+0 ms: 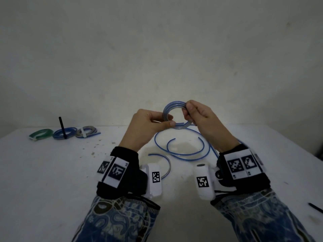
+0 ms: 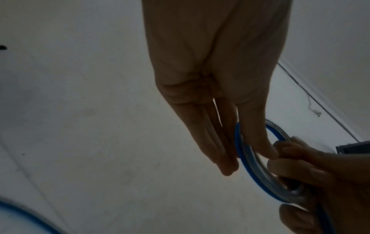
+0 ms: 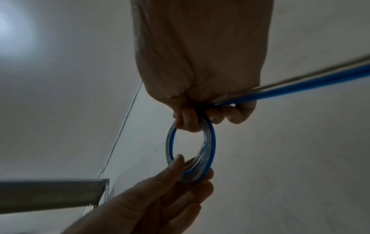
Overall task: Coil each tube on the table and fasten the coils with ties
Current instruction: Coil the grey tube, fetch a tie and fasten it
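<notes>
Holding a small blue coil (image 1: 174, 114) above the white table (image 1: 52, 172), both hands up. Left hand (image 1: 148, 123) pinches the coil's near-left side, thumb against fingers. Right hand (image 1: 201, 117) curls around its right side; the tube's loose tail (image 1: 183, 152) trails down in loops on the table. Three tied coils (image 1: 64, 133) sit far left, a black tie (image 1: 62, 127) sticking up from the middle one.

All 3 views are dim and grainy. A bright patch lights the table (image 1: 183, 149) centre, corners darkening. Both wrist views are soft, hands shadowed against pale walls, edges stretched.
</notes>
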